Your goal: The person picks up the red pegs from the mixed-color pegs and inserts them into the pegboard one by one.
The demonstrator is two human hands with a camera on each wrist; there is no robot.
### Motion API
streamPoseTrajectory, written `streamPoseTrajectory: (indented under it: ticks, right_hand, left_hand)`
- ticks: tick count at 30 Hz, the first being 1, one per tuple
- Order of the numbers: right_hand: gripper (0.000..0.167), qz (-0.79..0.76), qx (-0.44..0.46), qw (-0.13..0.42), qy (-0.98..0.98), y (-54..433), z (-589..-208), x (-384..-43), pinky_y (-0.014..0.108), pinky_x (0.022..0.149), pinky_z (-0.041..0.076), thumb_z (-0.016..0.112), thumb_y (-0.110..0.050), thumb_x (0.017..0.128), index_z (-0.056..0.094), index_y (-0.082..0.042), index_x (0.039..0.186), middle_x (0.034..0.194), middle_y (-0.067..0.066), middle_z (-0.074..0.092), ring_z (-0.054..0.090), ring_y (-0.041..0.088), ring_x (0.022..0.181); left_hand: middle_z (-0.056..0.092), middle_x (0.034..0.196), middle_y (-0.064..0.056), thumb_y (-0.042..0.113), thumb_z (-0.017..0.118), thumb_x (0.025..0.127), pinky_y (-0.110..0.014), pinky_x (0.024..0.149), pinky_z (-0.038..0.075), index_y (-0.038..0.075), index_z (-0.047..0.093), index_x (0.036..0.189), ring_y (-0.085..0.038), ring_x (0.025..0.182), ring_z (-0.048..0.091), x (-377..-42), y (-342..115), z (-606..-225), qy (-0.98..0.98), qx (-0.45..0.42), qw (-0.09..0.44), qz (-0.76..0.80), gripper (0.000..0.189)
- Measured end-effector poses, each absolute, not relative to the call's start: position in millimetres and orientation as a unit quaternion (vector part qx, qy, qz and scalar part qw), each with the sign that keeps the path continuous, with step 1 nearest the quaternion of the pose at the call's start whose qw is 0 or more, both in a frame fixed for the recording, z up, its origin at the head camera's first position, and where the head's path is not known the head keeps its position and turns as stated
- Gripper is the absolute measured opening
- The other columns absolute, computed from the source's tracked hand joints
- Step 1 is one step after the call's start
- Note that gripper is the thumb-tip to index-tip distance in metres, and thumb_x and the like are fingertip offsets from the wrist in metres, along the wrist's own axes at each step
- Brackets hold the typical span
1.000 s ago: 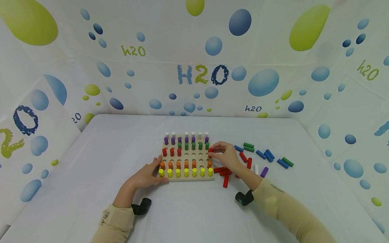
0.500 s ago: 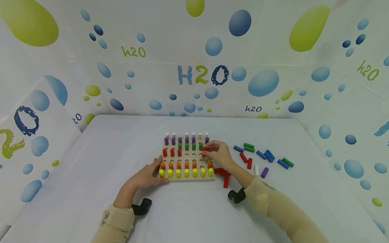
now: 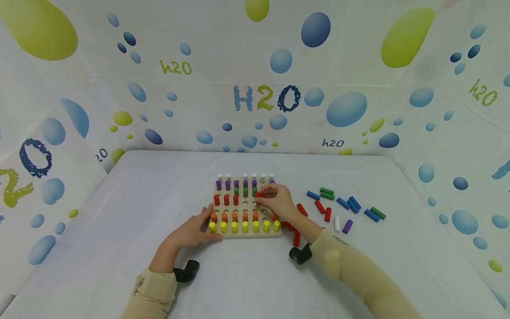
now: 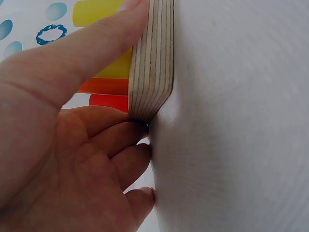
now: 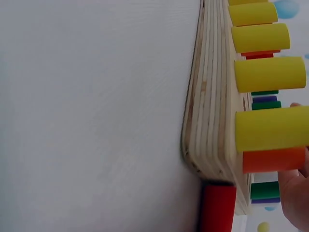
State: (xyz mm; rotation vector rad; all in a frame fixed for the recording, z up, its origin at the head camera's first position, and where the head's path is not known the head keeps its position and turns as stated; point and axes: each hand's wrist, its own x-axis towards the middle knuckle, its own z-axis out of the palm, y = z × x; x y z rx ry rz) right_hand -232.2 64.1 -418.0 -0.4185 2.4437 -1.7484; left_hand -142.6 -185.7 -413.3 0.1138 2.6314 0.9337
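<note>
A wooden pegboard [image 3: 251,236] lies on the table, with rows of coloured pegs standing in it. My left hand [image 3: 193,228] holds its near left corner; in the left wrist view the thumb is along the front edge and the fingers [image 4: 133,164] are against the side. Between thumb and fingertips, my right hand [image 3: 279,201] pinches a red peg [image 3: 258,194] above the red row. Three red pegs [image 3: 226,200] stand at that row's left end. Yellow pegs [image 3: 245,227] fill the front row, orange pegs [image 3: 234,216] behind. The right hand hides part of the board's right side.
Right of the board lie loose pegs: several red pegs [image 3: 320,206], blue pegs [image 3: 343,203], green pegs [image 3: 327,191], one white peg [image 3: 337,223] and one purple peg [image 3: 348,226]. One red peg [image 5: 218,208] lies close by the board's near right corner.
Carrying the red peg, my right hand has moved left from the board's right edge to above its inner holes. The left hand has kept its place at the corner.
</note>
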Motion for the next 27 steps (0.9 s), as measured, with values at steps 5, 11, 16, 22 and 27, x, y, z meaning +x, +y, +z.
streamPoseTrajectory:
  ticks: [5, 11, 16, 22, 27]
  right_hand:
    - [0.018, -0.587, -0.148, 0.059, 0.794, 56.2, -418.0, -233.8, 0.028, 0.078, 0.053, 0.073, -0.007, 0.077, 0.063, -0.001, 0.091, 0.089, 0.009, 0.068, 0.065, 0.02, 0.082]
    - [0.018, -0.574, -0.139, 0.072, 0.804, 48.8, -415.9, -235.5, 0.026, 0.076, 0.053, 0.073, -0.009, 0.077, 0.063, -0.003, 0.091, 0.089, 0.007, 0.068, 0.064, 0.017, 0.08]
    - [0.017, -0.566, -0.148, 0.071, 0.808, 44.3, -413.7, -238.4, 0.026, 0.074, 0.053, 0.073, -0.008, 0.077, 0.064, -0.002, 0.089, 0.087, 0.007, 0.067, 0.064, 0.017, 0.078]
    - [0.016, -0.568, -0.161, 0.078, 0.803, 38.3, -409.8, -237.1, 0.025, 0.071, 0.054, 0.073, -0.005, 0.076, 0.063, 0.0, 0.087, 0.085, 0.009, 0.066, 0.064, 0.017, 0.075]
    - [0.014, -0.56, -0.167, 0.073, 0.808, 34.1, -410.0, -236.0, 0.025, 0.07, 0.054, 0.073, -0.004, 0.076, 0.062, 0.0, 0.085, 0.084, 0.009, 0.067, 0.065, 0.017, 0.074]
  left_hand:
    - [0.011, 0.147, -0.027, 0.046, 0.071, 0.074, -0.058, 0.106, 0.007, 0.005, 0.012, 0.146, -0.045, 0.133, 0.011, -142.5, -186.2, -413.2, 0.927, 0.04, 0.173, 0.329, 0.102]
    - [0.011, 0.147, -0.027, 0.046, 0.071, 0.074, -0.059, 0.106, 0.008, 0.005, 0.013, 0.146, -0.046, 0.133, 0.01, -142.1, -185.6, -412.7, 0.927, 0.037, 0.173, 0.33, 0.102]
    - [0.01, 0.147, -0.027, 0.046, 0.071, 0.074, -0.061, 0.105, 0.008, 0.006, 0.013, 0.147, -0.048, 0.132, 0.009, -141.9, -184.9, -411.6, 0.926, 0.032, 0.176, 0.334, 0.102]
    - [0.012, 0.147, -0.028, 0.044, 0.073, 0.073, -0.056, 0.107, 0.005, 0.004, 0.014, 0.146, -0.043, 0.134, 0.011, -142.9, -186.7, -413.1, 0.926, 0.046, 0.166, 0.336, 0.102]
    - [0.012, 0.147, -0.027, 0.045, 0.072, 0.073, -0.055, 0.108, 0.004, 0.003, 0.014, 0.146, -0.042, 0.135, 0.01, -142.2, -187.6, -413.3, 0.923, 0.047, 0.166, 0.343, 0.102]
